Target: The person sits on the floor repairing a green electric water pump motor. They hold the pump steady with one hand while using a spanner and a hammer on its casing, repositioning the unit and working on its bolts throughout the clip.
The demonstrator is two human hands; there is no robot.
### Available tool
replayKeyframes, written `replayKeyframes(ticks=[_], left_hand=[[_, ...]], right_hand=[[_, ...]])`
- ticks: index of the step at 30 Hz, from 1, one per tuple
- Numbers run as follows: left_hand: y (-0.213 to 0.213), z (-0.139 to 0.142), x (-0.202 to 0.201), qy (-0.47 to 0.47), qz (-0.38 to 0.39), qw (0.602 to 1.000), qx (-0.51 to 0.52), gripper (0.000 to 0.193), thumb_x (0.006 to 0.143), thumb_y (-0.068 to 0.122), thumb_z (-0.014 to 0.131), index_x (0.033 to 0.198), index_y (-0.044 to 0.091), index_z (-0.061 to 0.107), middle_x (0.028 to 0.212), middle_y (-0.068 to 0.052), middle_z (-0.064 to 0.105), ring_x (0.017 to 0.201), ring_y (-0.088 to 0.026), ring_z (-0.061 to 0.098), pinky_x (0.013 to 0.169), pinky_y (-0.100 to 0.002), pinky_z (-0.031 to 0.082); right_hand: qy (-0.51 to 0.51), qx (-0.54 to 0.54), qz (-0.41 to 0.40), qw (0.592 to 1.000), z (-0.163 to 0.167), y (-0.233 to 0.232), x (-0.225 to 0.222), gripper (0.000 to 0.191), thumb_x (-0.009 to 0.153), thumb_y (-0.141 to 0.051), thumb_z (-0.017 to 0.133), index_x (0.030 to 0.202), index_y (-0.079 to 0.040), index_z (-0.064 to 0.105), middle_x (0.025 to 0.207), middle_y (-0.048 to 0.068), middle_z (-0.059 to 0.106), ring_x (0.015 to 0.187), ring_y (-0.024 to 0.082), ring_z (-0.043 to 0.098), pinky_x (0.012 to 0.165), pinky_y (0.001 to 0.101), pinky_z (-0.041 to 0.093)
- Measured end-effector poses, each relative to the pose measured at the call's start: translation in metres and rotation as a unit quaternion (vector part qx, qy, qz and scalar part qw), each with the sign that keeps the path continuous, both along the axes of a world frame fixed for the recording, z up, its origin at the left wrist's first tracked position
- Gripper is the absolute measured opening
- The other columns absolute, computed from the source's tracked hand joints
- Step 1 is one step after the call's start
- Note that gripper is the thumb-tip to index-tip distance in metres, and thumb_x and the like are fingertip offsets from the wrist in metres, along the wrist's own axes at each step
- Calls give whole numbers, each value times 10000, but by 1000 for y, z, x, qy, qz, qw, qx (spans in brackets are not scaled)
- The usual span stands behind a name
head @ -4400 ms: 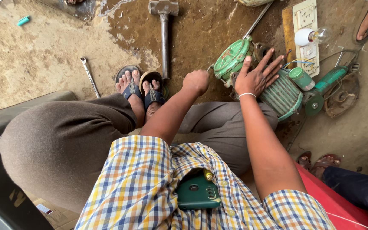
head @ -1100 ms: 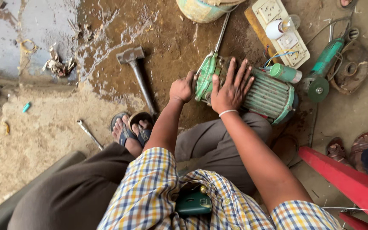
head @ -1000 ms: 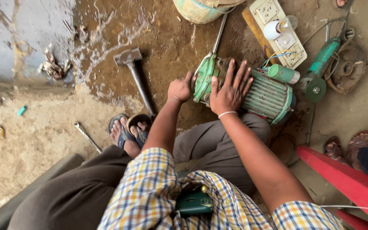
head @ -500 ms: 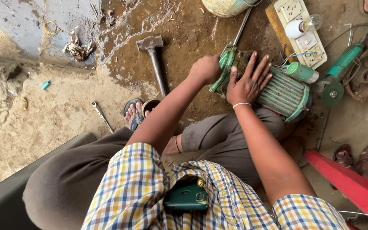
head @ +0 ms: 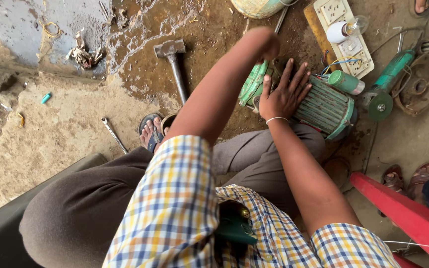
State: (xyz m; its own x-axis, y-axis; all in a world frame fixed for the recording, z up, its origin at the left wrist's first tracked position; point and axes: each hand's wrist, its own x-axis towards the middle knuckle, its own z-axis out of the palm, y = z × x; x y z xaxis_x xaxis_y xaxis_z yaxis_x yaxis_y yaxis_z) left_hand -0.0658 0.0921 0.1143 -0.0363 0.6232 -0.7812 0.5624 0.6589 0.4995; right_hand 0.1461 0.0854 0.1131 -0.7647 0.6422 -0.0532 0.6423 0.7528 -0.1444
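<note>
Since half a second ago the left hand [head: 263, 40] has lifted off the motor's end cover and now hangs raised above it, curled into a fist; whether anything is gripped inside it cannot be told. Right hand [head: 283, 95] lies flat, fingers spread and loose, pressing on the green electric motor [head: 323, 106], which rests on its side on the stained dirt floor [head: 65, 129] just in front of the person's knees. Its round green end cover [head: 250, 84] faces left, with a thin metal rod [head: 280, 14] running up from behind it toward a yellowish drum [head: 256, 6]. Cast metal with a ribbed shell, the motor is judged heavy and rigid, not fragile; the ribs give a firm, non-slip purchase, and the body is best steadied with a palm across the fins or grasped at both ends. Nearby lie a hammer [head: 174, 64], a wrench [head: 113, 134], a socket board [head: 346, 34] carrying a bulb [head: 343, 29], and a green angle grinder [head: 386, 82]. At lower right, a red beam [head: 403, 218] and another person's sandalled feet [head: 413, 176].
</note>
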Motion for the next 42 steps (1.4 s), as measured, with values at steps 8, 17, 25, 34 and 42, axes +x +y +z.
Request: replayKeyframes(ticks=[8, 17, 25, 34, 42], left_hand=[[24, 19, -11, 78, 30, 996, 5, 281, 942, 160, 532, 1208, 129, 617, 1022, -185, 755, 901, -325, 733, 799, -484, 568], [-104, -53, 116, 159, 343, 905, 194, 452, 985, 277, 473, 1433, 225, 462, 1044, -231, 732, 940, -395, 718, 819, -531, 555], [-142, -109, 126, 103, 341, 911, 206, 378, 1043, 397, 373, 1385, 268, 470, 1017, -218, 728, 931, -443, 692, 806, -559, 538], [-148, -124, 120, 127, 296, 916, 241, 350, 1091, 421, 351, 1357, 213, 443, 1043, -177, 737, 943, -396, 703, 786, -523, 555], [-127, -132, 100, 75, 295, 937, 171, 480, 892, 237, 514, 1368, 207, 457, 1134, -159, 701, 1045, -365, 685, 849, -472, 556]], right_hand=[[10, 1, -3, 1000, 1, -2, -2, 764, 1075, -595, 439, 1674, -160, 249, 1725, 214, 113, 1590, 441, 141, 1273, 607, 82], [8, -1, 2, 1000, -3, 1, 1, 769, 1091, -597, 439, 1683, -152, 230, 1732, 206, 91, 1595, 441, 114, 1275, 601, 77], [17, -14, -7, 1000, -7, 1, 3, 763, 1106, -588, 439, 1696, -161, 211, 1751, 196, 81, 1621, 419, 93, 1298, 593, 67], [16, 0, 12, 1000, -19, 8, 7, 785, 1109, -582, 441, 1696, -133, 177, 1757, 199, 84, 1631, 414, 99, 1308, 588, 82], [8, 3, 18, 1000, -21, 11, 8, 764, 1116, -568, 439, 1701, -149, 181, 1755, 210, 92, 1627, 424, 118, 1309, 594, 84]])
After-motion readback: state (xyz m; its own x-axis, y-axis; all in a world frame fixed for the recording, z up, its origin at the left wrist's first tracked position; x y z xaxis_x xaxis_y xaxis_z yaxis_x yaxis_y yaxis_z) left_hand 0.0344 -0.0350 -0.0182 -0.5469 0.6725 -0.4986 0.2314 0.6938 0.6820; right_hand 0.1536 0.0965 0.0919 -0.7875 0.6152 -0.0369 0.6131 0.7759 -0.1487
